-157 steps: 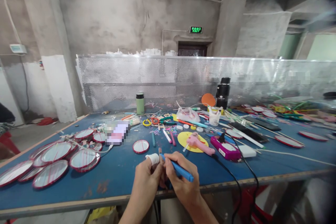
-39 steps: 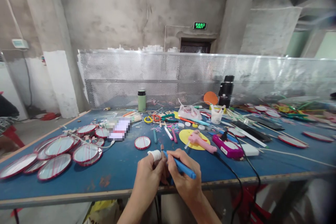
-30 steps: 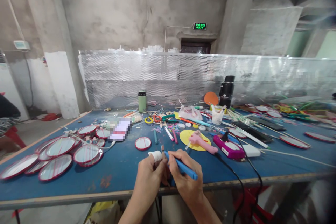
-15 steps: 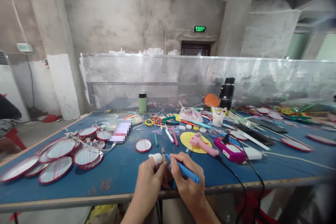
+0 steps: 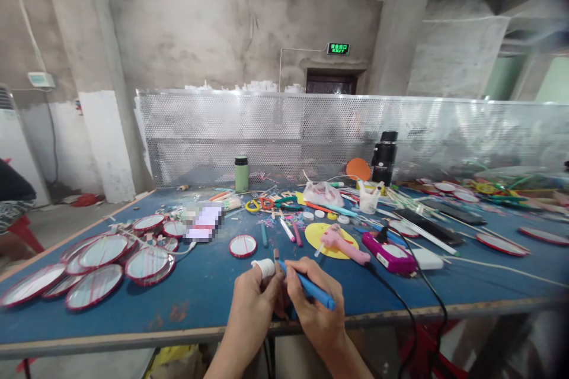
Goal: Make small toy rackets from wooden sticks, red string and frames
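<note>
My right hand grips a blue marker pen like a pencil, its tip pointing left toward my left hand. My left hand is closed round a thin brown stick that stands up between the two hands. A white bandage wraps the tip of one left finger. Both hands hover just above the near edge of the blue table, touching each other.
Several red-rimmed round discs lie at the left, one more ahead of my hands. A pink glue gun on a yellow disc, a magenta box with black cable, scissors, pens, a green flask and black bottle crowd the middle.
The hands keep the same grip on marker and stick throughout. Only the view has shifted slightly; nothing on the table has moved.
</note>
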The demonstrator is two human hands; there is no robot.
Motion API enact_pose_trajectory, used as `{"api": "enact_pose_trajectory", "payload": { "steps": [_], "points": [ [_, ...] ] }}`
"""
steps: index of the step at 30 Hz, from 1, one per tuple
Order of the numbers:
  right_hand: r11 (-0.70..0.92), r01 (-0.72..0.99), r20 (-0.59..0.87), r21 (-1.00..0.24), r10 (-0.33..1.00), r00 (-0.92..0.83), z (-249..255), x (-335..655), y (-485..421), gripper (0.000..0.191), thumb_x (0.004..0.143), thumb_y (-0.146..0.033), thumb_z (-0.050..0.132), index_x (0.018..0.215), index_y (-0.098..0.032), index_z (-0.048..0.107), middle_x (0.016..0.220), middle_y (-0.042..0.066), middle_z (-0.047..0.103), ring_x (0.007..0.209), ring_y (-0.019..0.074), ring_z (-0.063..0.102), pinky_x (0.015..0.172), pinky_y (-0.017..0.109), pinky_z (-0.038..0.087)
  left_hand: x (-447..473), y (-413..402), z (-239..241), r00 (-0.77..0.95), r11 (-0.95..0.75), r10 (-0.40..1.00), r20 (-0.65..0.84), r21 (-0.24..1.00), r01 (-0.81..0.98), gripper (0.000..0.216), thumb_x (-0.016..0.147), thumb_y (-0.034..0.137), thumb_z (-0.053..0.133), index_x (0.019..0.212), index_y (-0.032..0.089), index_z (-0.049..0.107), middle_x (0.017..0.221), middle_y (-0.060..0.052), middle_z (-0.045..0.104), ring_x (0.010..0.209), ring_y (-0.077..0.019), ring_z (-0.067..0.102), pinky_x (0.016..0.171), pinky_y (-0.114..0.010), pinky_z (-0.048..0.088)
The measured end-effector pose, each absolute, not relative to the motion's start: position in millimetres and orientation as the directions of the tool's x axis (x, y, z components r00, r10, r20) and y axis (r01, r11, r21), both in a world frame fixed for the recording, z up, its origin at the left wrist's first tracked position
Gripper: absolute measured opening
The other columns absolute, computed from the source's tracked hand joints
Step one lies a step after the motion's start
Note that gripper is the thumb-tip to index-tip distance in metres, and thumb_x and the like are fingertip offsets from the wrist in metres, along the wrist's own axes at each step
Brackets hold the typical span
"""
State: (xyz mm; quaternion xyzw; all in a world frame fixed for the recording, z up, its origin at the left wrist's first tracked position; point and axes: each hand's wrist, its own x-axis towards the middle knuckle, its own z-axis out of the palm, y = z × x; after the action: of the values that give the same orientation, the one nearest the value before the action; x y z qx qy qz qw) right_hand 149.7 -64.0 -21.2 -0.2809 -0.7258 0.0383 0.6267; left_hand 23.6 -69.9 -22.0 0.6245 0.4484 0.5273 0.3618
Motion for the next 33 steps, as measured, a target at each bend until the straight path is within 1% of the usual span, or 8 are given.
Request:
{"api": "enact_pose_trajectory", "payload": {
  "steps": [4, 10, 17, 23, 28, 33],
  "points": [
    [0.834, 0.365, 0.889, -0.414, 0.456, -0.033, -20.8, 149.0, -64.9, 0.013, 0.091, -0.014, 0.053, 0.084, -0.017, 0.064, 0.067, 0.000, 0.062, 0.056, 0.0116, 0.059, 0.056, 0.022, 0.047, 23.2, -70.0, -23.3, 0.042, -0.343, 0.939, 0.341, 0.923, 0.174, 0.034, 0.088, 0.042, 0.048, 0.062, 0.019, 0.050, 0.048, 0.002, 0.055, 0.044, -0.0139, 0.054, 0.045, -0.021, 0.042],
    [0.847, 0.352, 0.888, -0.399, 0.452, -0.080, -19.8, 147.9, -64.2, 0.013, 0.091, -0.014, 0.054, 0.086, -0.017, 0.065, 0.066, 0.000, 0.061, 0.056, 0.0117, 0.059, 0.056, 0.022, 0.047, 23.6, -69.5, -24.6, 0.029, -0.342, 0.939, 0.342, 0.924, 0.171, 0.035, 0.086, 0.043, 0.049, 0.060, 0.019, 0.048, 0.047, 0.002, 0.053, 0.044, -0.0131, 0.052, 0.044, -0.021, 0.040],
    [0.841, 0.353, 0.892, -0.409, 0.450, -0.037, -19.9, 148.5, -64.8, 0.014, 0.091, -0.014, 0.053, 0.085, -0.017, 0.065, 0.067, 0.000, 0.061, 0.056, 0.0113, 0.058, 0.056, 0.021, 0.047, 24.2, -70.7, -23.2, 0.031, -0.334, 0.942, 0.333, 0.930, 0.156, 0.035, 0.085, 0.045, 0.050, 0.062, 0.019, 0.049, 0.047, 0.002, 0.054, 0.043, -0.0129, 0.052, 0.043, -0.020, 0.040],
    [0.849, 0.344, 0.889, -0.401, 0.451, -0.076, -21.6, 147.3, -63.1, 0.013, 0.091, -0.014, 0.054, 0.086, -0.017, 0.065, 0.067, 0.000, 0.061, 0.056, 0.0109, 0.059, 0.056, 0.021, 0.047, 23.4, -69.6, -26.4, 0.032, -0.340, 0.940, 0.339, 0.927, 0.158, 0.035, 0.086, 0.044, 0.050, 0.062, 0.019, 0.049, 0.049, 0.002, 0.053, 0.044, -0.0132, 0.053, 0.044, -0.021, 0.041],
    [0.832, 0.366, 0.887, -0.417, 0.461, -0.038, -23.0, 148.1, -63.3, 0.013, 0.091, -0.015, 0.054, 0.084, -0.017, 0.065, 0.067, 0.000, 0.062, 0.056, 0.0110, 0.059, 0.057, 0.021, 0.047, 23.4, -69.0, -25.5, 0.048, -0.328, 0.945, 0.325, 0.934, 0.139, 0.035, 0.086, 0.046, 0.050, 0.064, 0.019, 0.050, 0.048, 0.002, 0.053, 0.043, -0.0130, 0.053, 0.044, -0.020, 0.041],
    [0.842, 0.359, 0.888, -0.401, 0.454, -0.073, -21.2, 148.0, -64.4, 0.013, 0.091, -0.015, 0.054, 0.086, -0.017, 0.065, 0.067, 0.000, 0.061, 0.057, 0.0112, 0.059, 0.056, 0.021, 0.047, 22.7, -68.5, -26.7, 0.035, -0.347, 0.937, 0.346, 0.921, 0.179, 0.036, 0.087, 0.045, 0.050, 0.062, 0.019, 0.049, 0.048, 0.002, 0.053, 0.045, -0.0131, 0.052, 0.045, -0.021, 0.040]
  ]
}}
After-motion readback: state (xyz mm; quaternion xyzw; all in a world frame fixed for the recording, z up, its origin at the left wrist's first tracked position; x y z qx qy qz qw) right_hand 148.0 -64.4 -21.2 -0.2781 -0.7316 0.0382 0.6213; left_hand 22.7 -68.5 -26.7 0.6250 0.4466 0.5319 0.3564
